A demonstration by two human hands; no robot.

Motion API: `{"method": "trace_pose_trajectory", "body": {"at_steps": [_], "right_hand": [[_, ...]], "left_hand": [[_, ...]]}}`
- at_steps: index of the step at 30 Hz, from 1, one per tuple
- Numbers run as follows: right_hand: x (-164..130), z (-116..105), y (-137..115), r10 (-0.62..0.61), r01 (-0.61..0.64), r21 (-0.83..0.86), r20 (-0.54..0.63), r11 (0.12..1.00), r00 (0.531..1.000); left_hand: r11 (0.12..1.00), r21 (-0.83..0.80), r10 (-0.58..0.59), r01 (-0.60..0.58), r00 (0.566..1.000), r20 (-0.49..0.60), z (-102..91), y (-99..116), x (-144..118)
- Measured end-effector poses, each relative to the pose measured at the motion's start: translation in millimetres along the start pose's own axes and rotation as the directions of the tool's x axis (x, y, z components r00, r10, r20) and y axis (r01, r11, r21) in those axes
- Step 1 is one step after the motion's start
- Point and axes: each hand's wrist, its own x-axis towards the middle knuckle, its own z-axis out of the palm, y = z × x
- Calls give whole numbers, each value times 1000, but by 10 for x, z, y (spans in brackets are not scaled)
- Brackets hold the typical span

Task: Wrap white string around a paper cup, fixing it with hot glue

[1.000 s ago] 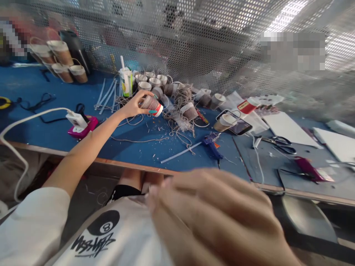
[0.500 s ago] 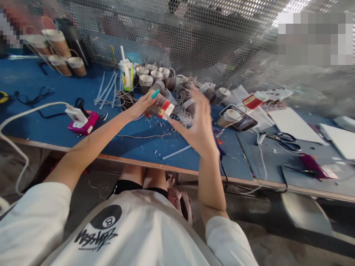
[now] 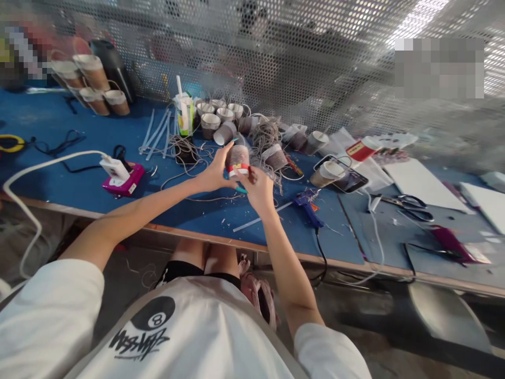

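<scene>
A paper cup [image 3: 238, 159], wrapped in grey-brown twine with a red and white band near one end, is held above the blue table [image 3: 79, 184]. My left hand [image 3: 215, 171] grips its left side. At the banded lower end my right hand [image 3: 258, 188] pinches the cup, fingers closed on its edge. A tangle of loose twine [image 3: 263, 134] lies just behind the cup. Several more cups [image 3: 215, 117], some twine-wrapped, stand behind that.
A blue glue gun [image 3: 305, 202] and a glue stick [image 3: 256, 222] lie right of my hands. A phone [image 3: 342, 179], scissors [image 3: 406, 206], a pink charger block [image 3: 123, 179], a carton [image 3: 185, 113], stacked cups [image 3: 92, 81] and a mesh wall [image 3: 276, 58] surround them.
My right hand came from close to the camera onto the cup's banded end. The left hand turned the cup from lying tilted to nearly upright and brought it slightly nearer.
</scene>
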Motion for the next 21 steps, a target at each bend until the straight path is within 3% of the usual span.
{"method": "trace_pose_trajectory", "body": {"at_steps": [3,5,7,10,12,16,21], "right_hand": [[-116,-190,31,-9,4,98,43,995,999],[-239,-434,74,-3,3,61,-11,998,1000],[-375,-720,139,46,-49,-14,-160,999,986],[-562,-1083,262,78,-165,-159,-447,974,891],[-655,-1225,351,74,-232,-241,-528,942,846],[-729,-1337,548,112,-337,-452,-454,826,884],[-656,-1371,736,317,-454,-667,-325,590,891]], "left_hand": [[999,16,-33,34,999,-25,-79,-69,-37],[999,31,-28,30,998,-49,-156,-132,-86],[997,70,-28,34,995,-95,-210,-211,-143],[989,128,-57,77,987,-151,-210,-334,-209],[986,143,-61,84,986,-156,-170,-388,-233],[984,162,-53,69,993,-103,-109,-392,-261],[977,185,-95,105,994,-61,-119,-312,-278]]}}
